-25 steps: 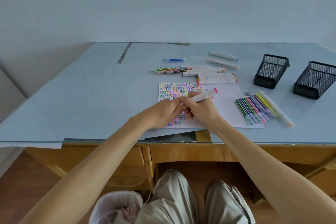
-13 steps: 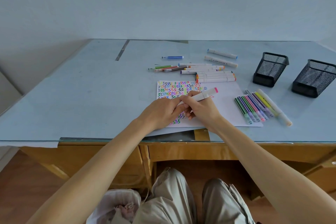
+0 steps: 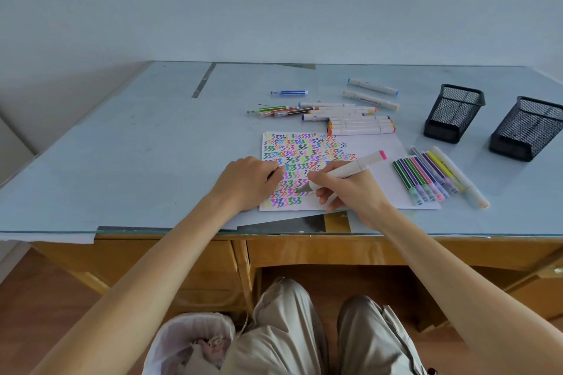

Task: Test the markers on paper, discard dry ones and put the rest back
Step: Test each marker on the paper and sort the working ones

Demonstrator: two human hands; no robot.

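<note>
Desk glass (image 3: pixel 128 167): left half bare, open to passage. Far centre blocked by loose marker pile (image 3: pixel 341 117); two more markers (image 3: pixel 371 93) just beyond. Right: row of markers (image 3: pixel 426 178) along paper (image 3: pixel 393 149) edge; two mesh holders (image 3: pixel 454 113) upright farther right. Both hands over paper, near centre.

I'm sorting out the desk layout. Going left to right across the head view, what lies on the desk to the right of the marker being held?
Marker in the right hand → row of thin coloured markers → nearer mesh pen holder → farther-right mesh pen holder.
</note>
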